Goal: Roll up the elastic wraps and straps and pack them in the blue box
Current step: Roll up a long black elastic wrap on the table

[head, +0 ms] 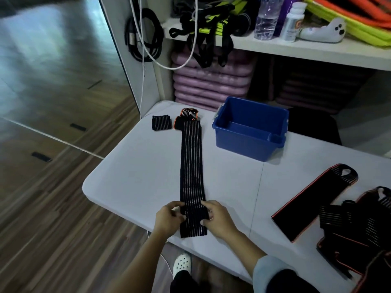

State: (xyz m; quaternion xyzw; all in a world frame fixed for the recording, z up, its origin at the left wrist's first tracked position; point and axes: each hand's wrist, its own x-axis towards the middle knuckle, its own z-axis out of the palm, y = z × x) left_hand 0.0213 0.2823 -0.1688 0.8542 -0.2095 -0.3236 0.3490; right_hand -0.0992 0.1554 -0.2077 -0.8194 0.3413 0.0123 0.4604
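The black, pale-striped wrap [191, 166] lies flat on the worktop [137, 166], long axis running straight away from the person, far end near the blue box [243, 144]. The left hand [169, 217] and right hand [219, 218] pinch its near end at the worktop's edge, fingers curled round both sides.

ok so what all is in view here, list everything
long wrap: one, black with pale stripes, laid flat mid-table
small wrap: one, black striped, table's far left
wraps pile: several, black with orange edges, table's right
blue box: one, blue, table's far side
table: one, white
mats: stack, purple, under the shelf
bottles: two, clear and white, on shelf
shoe: one, white, on floor
hands: left hand and right hand pinch the long wrap's near end
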